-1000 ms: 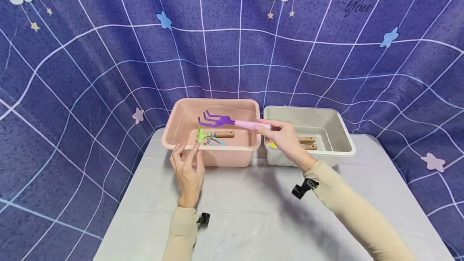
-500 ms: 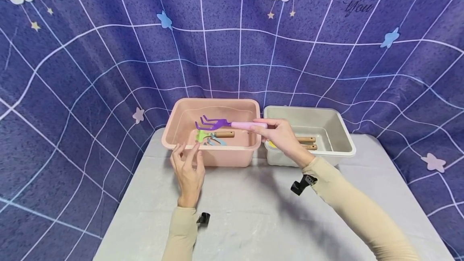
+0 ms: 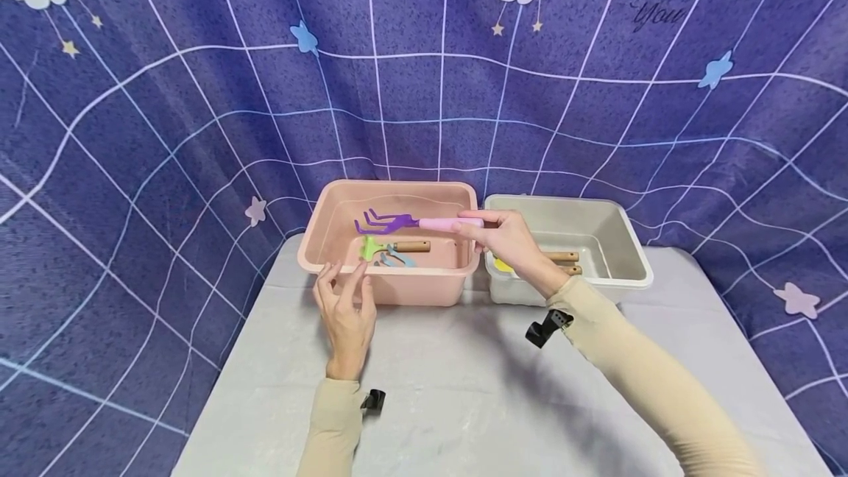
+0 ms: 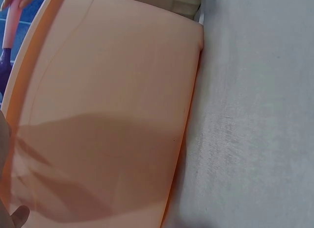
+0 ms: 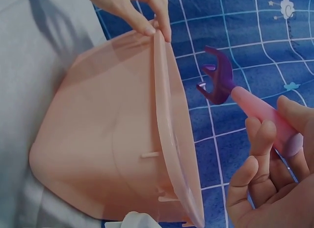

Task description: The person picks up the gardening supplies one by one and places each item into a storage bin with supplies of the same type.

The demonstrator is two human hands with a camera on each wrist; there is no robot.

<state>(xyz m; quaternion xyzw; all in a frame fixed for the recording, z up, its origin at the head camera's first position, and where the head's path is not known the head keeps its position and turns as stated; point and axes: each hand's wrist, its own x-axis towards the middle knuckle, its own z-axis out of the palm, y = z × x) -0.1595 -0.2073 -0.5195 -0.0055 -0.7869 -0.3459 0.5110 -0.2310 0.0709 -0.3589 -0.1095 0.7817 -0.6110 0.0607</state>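
My right hand [image 3: 506, 241] holds a small hand rake by its pink handle [image 3: 440, 224], over the pink bin [image 3: 414, 285]. The rake's purple tines [image 3: 387, 223] point left. In the right wrist view, thumb and fingertips pinch the handle [image 5: 260, 113] near its end. My left hand [image 3: 346, 319] grips the pink bin's front rim, fingers over the edge and thumb on the outer side. Inside that bin lie a green-headed tool with a wooden handle [image 3: 412, 246] and a light blue item [image 3: 397, 260], partly hidden by the front wall.
A grey-white bin [image 3: 570, 289] stands close on the right of the pink bin. It contains wooden-handled tools [image 3: 562, 257] and a yellow piece [image 3: 502, 266], partly behind my right hand. Both bins sit on a pale cloth-covered table [image 3: 430, 389], before a blue grid-patterned curtain [image 3: 411, 79].
My right hand has shifted slightly left with the hand rake, bringing the tines further over the pink bin. The left hand keeps its place on the rim.
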